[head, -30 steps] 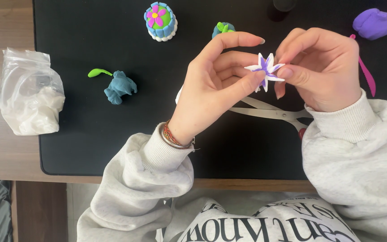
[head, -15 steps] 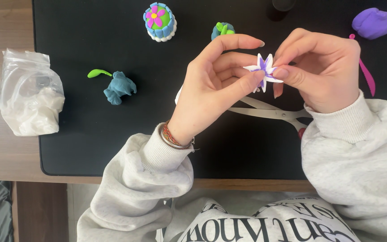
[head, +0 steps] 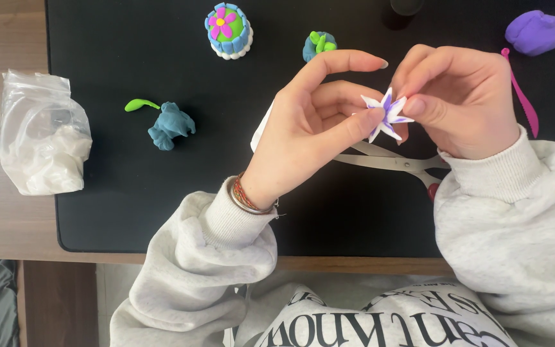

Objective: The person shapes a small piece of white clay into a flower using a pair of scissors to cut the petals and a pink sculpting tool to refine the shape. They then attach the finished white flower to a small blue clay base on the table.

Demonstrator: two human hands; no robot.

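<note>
- A small clay flower (head: 387, 115), white with purple streaks and pointed petals, was held up in the air above the black mat (head: 130, 205), between the two hands and clear of everything lying on the mat.
- The flower was pinched from the left side by the thumb and fingertips of the left hand (head: 316, 122), with the forefinger arched over it; a light pinch of this kind probably kept the soft petals from being squashed.
- It was gripped from the other side by the right hand (head: 460, 103), whose fingers were curled in and closed on the petals at the right edge, apparently so that one hand steadied the piece while the other shaped it.
- A pair of scissors (head: 393, 160) was left lying on the mat just beneath the hands, with the blades closed, near at hand but touched by neither hand.
- A thin pink strip (head: 523, 96) was seen lying beside the right hand, and a purple lump of clay (head: 534, 32) beyond it, at the far right corner.
- Finished pieces were set well apart at the far side: a round blue piece topped with a pink flower (head: 228, 29), a small blue and green piece (head: 319, 45), and further left a dark teal figure (head: 170, 125) with a green sprig (head: 139, 104) just beside it.
- A clear plastic bag of white clay (head: 43, 138) was kept off the mat, on the wooden table (head: 8, 225) at the left edge.
</note>
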